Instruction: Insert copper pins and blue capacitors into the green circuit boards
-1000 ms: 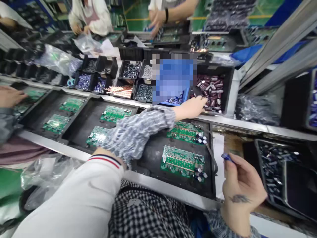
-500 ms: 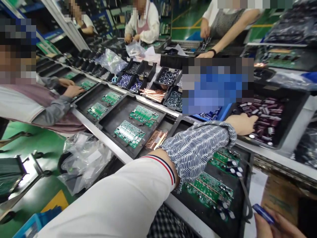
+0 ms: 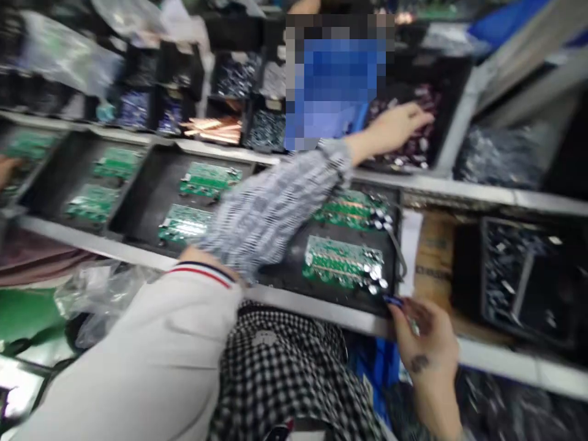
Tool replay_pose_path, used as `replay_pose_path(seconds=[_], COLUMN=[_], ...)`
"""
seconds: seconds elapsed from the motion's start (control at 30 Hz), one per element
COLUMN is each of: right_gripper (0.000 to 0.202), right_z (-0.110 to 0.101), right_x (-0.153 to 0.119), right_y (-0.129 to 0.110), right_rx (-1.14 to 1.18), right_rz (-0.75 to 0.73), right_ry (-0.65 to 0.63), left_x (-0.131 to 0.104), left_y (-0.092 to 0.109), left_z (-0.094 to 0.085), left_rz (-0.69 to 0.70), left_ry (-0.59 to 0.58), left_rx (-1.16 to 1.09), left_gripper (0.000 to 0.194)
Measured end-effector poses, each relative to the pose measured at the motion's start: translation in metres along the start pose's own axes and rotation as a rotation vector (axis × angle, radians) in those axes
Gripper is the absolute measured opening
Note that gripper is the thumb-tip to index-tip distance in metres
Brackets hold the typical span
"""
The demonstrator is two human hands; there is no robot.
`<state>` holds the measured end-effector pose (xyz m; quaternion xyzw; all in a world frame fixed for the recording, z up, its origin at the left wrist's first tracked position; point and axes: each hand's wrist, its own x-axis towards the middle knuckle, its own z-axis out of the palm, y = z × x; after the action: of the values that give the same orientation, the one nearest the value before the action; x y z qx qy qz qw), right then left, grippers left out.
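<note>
My left hand [image 3: 397, 128] reaches over a black bin [image 3: 452, 92] of dark red cylindrical capacitors [image 3: 420, 144]. Its fingers look bent, but blur hides whether anything is in them. At the tray's front right corner, my right hand [image 3: 429, 337] pinches a dark blue capacitor [image 3: 394, 301] between thumb and fingers. Beside it, a black tray [image 3: 285, 278] holds two green circuit boards. The nearer board [image 3: 342, 260] has several round white-topped parts at its right end; the farther board [image 3: 349, 209] has similar ones and is partly behind my left sleeve.
More trays with green boards [image 3: 209, 179] run along the bench to the left. Behind them stand bins of small parts, one with copper-coloured strips [image 3: 214, 130]. A cardboard piece [image 3: 434, 251] and a dark parts tray [image 3: 484, 275] lie right. A co-worker's hand [image 3: 7, 168] shows at far left.
The view has swung down and to the right, bringing all of my right hand into sight. My left hand stays at the red capacitor bin; my right still holds the blue capacitor, now by the tray corner.
</note>
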<state>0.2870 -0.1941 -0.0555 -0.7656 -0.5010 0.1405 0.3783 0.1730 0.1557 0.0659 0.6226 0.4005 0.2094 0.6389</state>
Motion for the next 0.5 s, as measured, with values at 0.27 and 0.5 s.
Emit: replay_pose_path(seconds=[0.27,0.5], right_gripper=[0.021,0.018], right_z=[0.010,0.008], right_x=[0.014,0.015], right_y=[-0.017,-0.019], right_rx=[-0.128,-0.175], right_rz=[-0.075,-0.134], right_ry=[-0.037,-0.053], left_x=[-0.173,-0.256], left_y=[-0.041,-0.088], left_z=[-0.005,0.031], left_rz=[-0.348,-0.671], left_ry=[-0.294,-0.278], left_rx=[-0.304,-0.940], left_gripper=[0.021,0.014])
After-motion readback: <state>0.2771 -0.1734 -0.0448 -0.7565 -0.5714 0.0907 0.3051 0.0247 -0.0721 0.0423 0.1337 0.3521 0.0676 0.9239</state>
